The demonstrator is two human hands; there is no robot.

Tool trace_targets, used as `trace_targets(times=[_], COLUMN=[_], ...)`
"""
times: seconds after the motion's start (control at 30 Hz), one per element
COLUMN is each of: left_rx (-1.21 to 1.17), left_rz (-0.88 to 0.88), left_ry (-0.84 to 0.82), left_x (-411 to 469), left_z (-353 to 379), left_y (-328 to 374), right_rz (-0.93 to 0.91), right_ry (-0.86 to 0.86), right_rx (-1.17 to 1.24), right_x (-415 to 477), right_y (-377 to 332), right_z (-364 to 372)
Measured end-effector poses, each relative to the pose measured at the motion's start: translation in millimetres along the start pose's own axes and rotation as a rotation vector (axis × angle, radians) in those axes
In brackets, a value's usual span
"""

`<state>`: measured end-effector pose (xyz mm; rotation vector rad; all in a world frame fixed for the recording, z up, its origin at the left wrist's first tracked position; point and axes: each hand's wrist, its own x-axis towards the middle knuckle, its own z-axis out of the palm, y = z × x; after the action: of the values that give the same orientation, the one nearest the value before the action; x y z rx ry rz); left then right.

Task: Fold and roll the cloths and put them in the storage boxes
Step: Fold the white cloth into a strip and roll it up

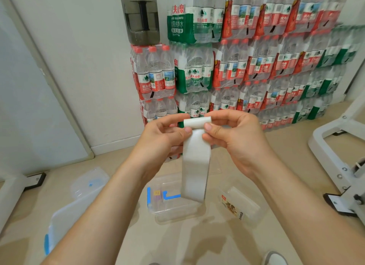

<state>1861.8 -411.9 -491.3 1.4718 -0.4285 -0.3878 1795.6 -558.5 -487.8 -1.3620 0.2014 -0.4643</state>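
1. cloth (195, 166): white, smooth, folded to a long flat strip. Top end is wound into a tight cylinder and the rest hangs straight. You hold it in the air betw. both hands, above the floor's (217, 243) middle.
2. L hand (167, 134): thumb & forefinger pinch the roll's left end. R hand (233, 134): thumb & forefinger pinch its right end.
3. clear box (171, 213): rectangular, see-through plastic, open, on the floor under the strip. Blue bits & a purple item w/ a yellow tag show through it; tag unreadable.
4. lid (88, 183): clear, blue spot, left of the box.
5. big box (65, 221): translucent, blue clasp, near-left corner of the floor.
6. small tub (241, 205): clear, red/yellow label, print too blurred to read.
7. bottle packs (237, 67): shrink-wrapped, stacked along the far edge of the floor. Red & green labels read "农夫山泉".
8. jug (140, 17): smoky dark plastic, atop the left stack.
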Motion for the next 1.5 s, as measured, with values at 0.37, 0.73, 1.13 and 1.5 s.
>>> trace_targets(times=[0.37, 0.73, 1.13, 1.5], left_rx=[0.04, 0.022, 0.073, 0.071], left_rz=[0.089, 0.035, 0.076, 0.154], left_ry=[0.124, 0.095, 0.157, 0.181], left_x=[-0.1, 0.2, -5.1, -4.5], left_z=[3.3, 3.1, 6.8, 7.4], left_y=[-2.8, -3.3, 3.8, -0.1], right_rz=[0.087, 0.101, 0.127, 0.128], right_ry=[-0.151, -0.096, -0.174, -0.163], right_rx=[0.063, -0.043, -0.057, -0.018], right_x=[-1.4, 1.9, -0.7, -0.8], right_y=[-1.2, 1.1, 1.9, 4.7], right_z=[-0.2, -4.7, -2.0, 3.3])
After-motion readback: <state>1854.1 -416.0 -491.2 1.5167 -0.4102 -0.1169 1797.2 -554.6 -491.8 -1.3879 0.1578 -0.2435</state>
